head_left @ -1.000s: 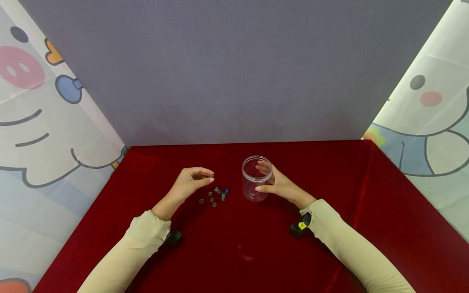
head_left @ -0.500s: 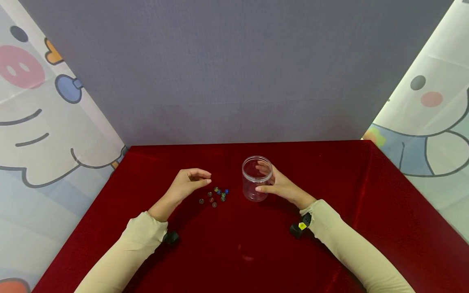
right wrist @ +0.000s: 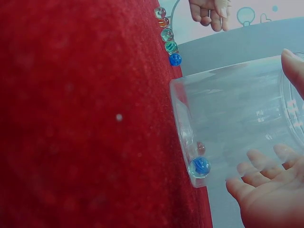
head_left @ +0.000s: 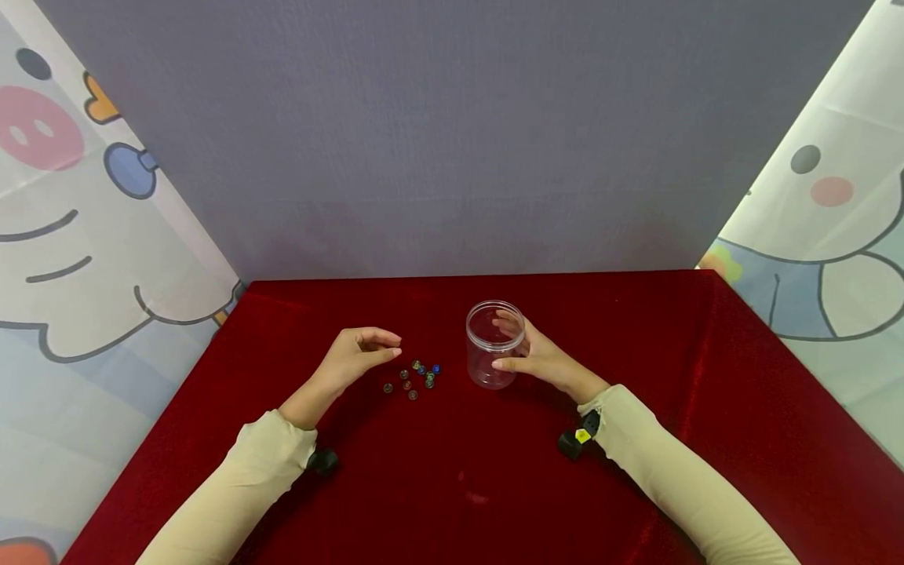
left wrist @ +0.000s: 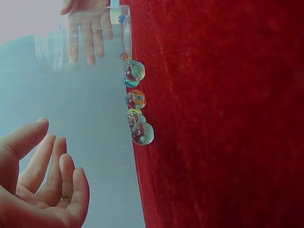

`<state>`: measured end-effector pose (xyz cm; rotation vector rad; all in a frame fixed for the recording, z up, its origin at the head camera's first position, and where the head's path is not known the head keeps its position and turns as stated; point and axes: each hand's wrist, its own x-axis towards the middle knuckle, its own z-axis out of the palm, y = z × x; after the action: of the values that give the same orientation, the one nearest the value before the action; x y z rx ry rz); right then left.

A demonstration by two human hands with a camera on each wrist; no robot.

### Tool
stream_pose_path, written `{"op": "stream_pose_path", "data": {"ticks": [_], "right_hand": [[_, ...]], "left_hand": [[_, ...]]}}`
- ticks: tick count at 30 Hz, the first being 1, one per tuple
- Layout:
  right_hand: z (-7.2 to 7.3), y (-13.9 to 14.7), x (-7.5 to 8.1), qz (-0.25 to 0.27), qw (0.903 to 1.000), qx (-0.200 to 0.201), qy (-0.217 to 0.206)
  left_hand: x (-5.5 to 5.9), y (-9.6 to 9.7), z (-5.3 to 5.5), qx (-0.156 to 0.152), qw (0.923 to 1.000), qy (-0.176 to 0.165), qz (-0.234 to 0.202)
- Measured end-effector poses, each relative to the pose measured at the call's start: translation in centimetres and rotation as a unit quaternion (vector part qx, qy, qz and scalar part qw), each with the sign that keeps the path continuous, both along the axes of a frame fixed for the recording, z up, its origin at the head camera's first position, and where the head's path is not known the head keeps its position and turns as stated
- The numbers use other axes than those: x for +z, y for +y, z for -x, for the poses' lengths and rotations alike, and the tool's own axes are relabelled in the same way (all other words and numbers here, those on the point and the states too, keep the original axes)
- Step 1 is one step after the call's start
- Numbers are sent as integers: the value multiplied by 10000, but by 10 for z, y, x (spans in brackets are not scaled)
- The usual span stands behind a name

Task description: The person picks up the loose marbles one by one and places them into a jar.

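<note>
My left hand (head_left: 362, 357) hovers beside the loose marbles, its fingers loosely bent and the thumb apart from them; in the left wrist view the hand (left wrist: 47, 180) holds nothing. Several glass marbles (head_left: 413, 395) lie in a loose group on the red cloth between the hand and the jar. A clear round jar (head_left: 486, 362) stands upright and lidless to their right. My right hand (head_left: 540, 357) holds it from the right, thumb at the front and fingers behind. In the right wrist view a blue marble (right wrist: 200, 166) shows at the jar's base, apparently inside.
Red velvet cloth (head_left: 395, 486) covers the table. A plain grey panel (head_left: 452, 141) rises at the back edge. White cartoon-print curtains (head_left: 141, 259) hang on both sides. Each wrist carries a small black device.
My left hand has drawn back slightly to the left and down, away from the jar. The right hand, the jar and the marbles on the cloth stay where they were.
</note>
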<state>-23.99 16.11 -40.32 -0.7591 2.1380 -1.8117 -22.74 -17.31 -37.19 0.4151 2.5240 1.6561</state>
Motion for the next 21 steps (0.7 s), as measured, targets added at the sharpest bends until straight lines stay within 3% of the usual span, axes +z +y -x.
{"op": "stream_pose_path", "data": {"ticks": [21], "right_hand": [[-2, -1, 3, -25, 10000, -9, -30]], "left_hand": [[-5, -9, 3, 25, 9990, -310, 309]]}}
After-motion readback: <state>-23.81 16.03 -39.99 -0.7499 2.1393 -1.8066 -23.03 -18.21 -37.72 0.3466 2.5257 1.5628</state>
